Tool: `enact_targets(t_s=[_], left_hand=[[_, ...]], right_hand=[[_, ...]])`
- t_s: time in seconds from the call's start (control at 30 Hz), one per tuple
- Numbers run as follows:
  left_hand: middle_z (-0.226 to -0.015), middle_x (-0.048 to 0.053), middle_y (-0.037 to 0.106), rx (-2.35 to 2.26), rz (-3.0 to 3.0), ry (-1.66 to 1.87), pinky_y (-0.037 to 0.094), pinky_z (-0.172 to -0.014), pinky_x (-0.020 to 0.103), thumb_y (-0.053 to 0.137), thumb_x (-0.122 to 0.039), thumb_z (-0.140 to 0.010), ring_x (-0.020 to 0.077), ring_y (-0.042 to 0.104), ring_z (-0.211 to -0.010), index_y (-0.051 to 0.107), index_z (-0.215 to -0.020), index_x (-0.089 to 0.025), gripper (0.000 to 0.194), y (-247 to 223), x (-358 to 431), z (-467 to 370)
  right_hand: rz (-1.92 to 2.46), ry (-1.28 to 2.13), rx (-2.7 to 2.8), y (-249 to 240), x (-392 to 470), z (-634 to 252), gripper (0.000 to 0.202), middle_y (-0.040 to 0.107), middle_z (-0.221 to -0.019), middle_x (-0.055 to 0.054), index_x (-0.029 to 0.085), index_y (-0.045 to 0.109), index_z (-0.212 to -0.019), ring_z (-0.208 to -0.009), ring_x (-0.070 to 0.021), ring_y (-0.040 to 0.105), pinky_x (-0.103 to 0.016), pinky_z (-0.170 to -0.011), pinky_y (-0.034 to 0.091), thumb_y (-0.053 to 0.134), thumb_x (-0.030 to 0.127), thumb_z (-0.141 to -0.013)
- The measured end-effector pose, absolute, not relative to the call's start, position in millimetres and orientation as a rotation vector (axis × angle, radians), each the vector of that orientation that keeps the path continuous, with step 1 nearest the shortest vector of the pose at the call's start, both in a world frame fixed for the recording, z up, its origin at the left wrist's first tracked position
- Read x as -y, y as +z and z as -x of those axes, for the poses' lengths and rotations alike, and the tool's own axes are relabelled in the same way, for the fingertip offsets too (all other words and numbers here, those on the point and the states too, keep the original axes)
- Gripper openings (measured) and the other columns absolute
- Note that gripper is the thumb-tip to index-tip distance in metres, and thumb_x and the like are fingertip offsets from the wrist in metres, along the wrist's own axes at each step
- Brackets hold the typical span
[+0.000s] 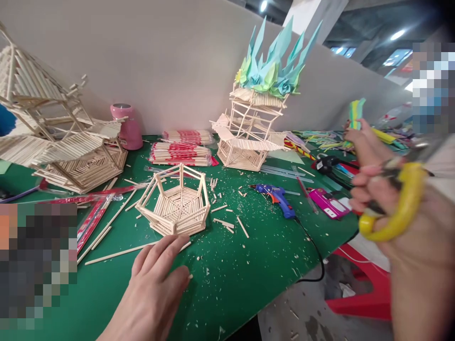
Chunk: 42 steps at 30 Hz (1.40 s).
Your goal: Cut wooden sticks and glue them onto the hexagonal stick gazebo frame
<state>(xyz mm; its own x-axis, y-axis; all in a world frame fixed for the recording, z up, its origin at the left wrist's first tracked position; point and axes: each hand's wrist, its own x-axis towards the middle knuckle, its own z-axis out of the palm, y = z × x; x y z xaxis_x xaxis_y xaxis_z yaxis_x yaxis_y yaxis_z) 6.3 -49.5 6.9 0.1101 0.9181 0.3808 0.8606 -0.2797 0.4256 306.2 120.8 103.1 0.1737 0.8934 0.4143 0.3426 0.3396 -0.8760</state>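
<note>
- The small stick frame [181,208] stood upright on the green table [241,270], just beyond the fingertips of the left hand [156,270].
- Its many-sided floor was filled with sticks, short posts rose at the corners, and rails joined them around the top. No roof or upper storey was on it.
- By comparison, the tall stick tower [250,128] had roofs and blue-green paper leaves [280,47] on top, and the large stick building [67,137] had roofs too (so the small one looked much less far along).
- The left hand had its fingers together and slightly bent, its thumb a little apart, over a long stick [119,253]. Whether it pinched anything could not be told.
- The right hand [382,192] was curled around a yellow-handled tool [414,199], raised at the right and blurred.
- Stick offcuts [223,222] lay between the frame and a blue glue gun [280,201]; stick bundles [181,154] lay behind.
- Farther back, another person's hand [355,135] held striped paper [356,113].
</note>
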Motion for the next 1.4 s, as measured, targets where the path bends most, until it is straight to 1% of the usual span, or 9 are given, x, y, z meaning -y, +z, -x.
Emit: enact_targets(t_s=[0.1, 0.17, 0.23, 0.53, 0.67, 0.93, 1.07, 1.17, 1.4], left_hand=[[-0.097, 0.009, 0.066, -1.818, -2.429, 0.977, 0.041, -0.077, 0.042, 0.039, -0.020, -0.090, 0.0255, 0.056, -0.090, 0.059, -0.088, -0.022, 0.021, 11, 59, -8], [-0.073, 0.005, 0.065, -1.718, -2.485, 1.011, 0.043, -0.066, 0.034, 0.038, -0.022, -0.092, 0.0195, 0.056, -0.068, 0.058, -0.092, -0.021, 0.020, 12, 61, -7], [-0.062, 0.001, 0.060, -1.628, -2.494, 0.997, 0.041, -0.057, 0.029, 0.040, -0.020, -0.091, 0.0164, 0.054, -0.057, 0.056, -0.095, -0.020, 0.017, 11, 61, -5], [-0.069, 0.002, 0.059, -1.687, -2.137, 1.080, 0.044, -0.058, 0.029, 0.042, -0.014, -0.088, 0.0165, 0.053, -0.061, 0.054, -0.089, -0.021, 0.014, 4, 44, -27], [-0.066, 0.003, 0.060, -1.657, -2.148, 1.111, 0.044, -0.055, 0.029, 0.041, -0.014, -0.087, 0.0168, 0.054, -0.058, 0.056, -0.083, -0.019, 0.016, 5, 27, -39], [-0.070, 0.005, 0.060, -1.659, -2.163, 1.172, 0.047, -0.059, 0.031, 0.043, -0.011, -0.086, 0.0165, 0.053, -0.062, 0.057, -0.083, -0.017, 0.016, -10, 15, -40], [-0.078, 0.005, 0.060, -1.662, -2.126, 1.164, 0.049, -0.065, 0.031, 0.045, -0.009, -0.085, 0.0165, 0.054, -0.069, 0.057, -0.085, -0.017, 0.015, -19, 15, -36], [-0.083, 0.007, 0.060, -1.664, -2.119, 1.176, 0.050, -0.067, 0.031, 0.045, -0.010, -0.085, 0.0173, 0.056, -0.074, 0.058, -0.085, -0.017, 0.014, -23, 14, -33], [-0.083, 0.008, 0.062, -1.738, -2.124, 1.177, 0.052, -0.069, 0.034, 0.043, -0.011, -0.085, 0.0191, 0.059, -0.076, 0.059, -0.081, -0.017, 0.017, -25, 12, -28]], right_hand=[[1.241, 0.861, 1.298, 79, -107, -273, 0.034, 0.052, -0.079, 0.001, 0.030, 0.059, -0.078, -0.061, -0.0144, 0.046, -0.028, -0.047, 0.033, 0.079, 0.042, -0.053], [1.300, 0.920, 1.349, 62, -104, -265, 0.038, 0.056, -0.078, 0.000, 0.026, 0.060, -0.081, -0.065, -0.0162, 0.052, -0.028, -0.051, 0.041, 0.078, 0.042, -0.053], [1.407, 0.919, 1.509, 48, -103, -262, 0.041, 0.059, -0.077, -0.001, 0.023, 0.058, -0.087, -0.070, -0.0188, 0.057, -0.030, -0.059, 0.046, 0.076, 0.043, -0.056], [1.831, 0.477, 2.159, 9, -101, -258, 0.029, 0.069, -0.087, -0.007, 0.021, 0.054, -0.092, -0.079, -0.0252, 0.066, -0.031, -0.062, 0.050, 0.058, 0.040, -0.071], [1.867, 0.278, 2.229, -4, -105, -267, 0.038, 0.067, -0.095, -0.012, 0.017, 0.054, -0.101, -0.087, -0.0294, 0.065, -0.036, -0.069, 0.050, 0.055, 0.040, -0.070], [1.737, 0.022, 2.371, 12, -102, -275, 0.035, 0.063, -0.100, -0.015, 0.016, 0.060, -0.097, -0.092, -0.0347, 0.059, -0.047, -0.077, 0.046, 0.057, 0.040, -0.072], [1.453, 0.140, 2.390, 20, -109, -241, 0.019, 0.064, -0.096, -0.009, 0.019, 0.060, -0.098, -0.083, -0.0239, 0.062, -0.034, -0.066, 0.049, 0.047, 0.026, -0.086], [1.287, 0.236, 2.531, 12, -126, -207, 0.016, 0.064, -0.098, -0.004, 0.022, 0.061, -0.097, -0.085, -0.0171, 0.062, -0.027, -0.070, 0.048, 0.049, 0.020, -0.087], [1.117, 0.251, 2.755, -5, -161, -166, 0.010, 0.060, -0.075, -0.001, 0.022, 0.064, -0.076, -0.076, -0.0176, 0.057, -0.025, -0.062, 0.039, 0.059, 0.014, -0.080]])
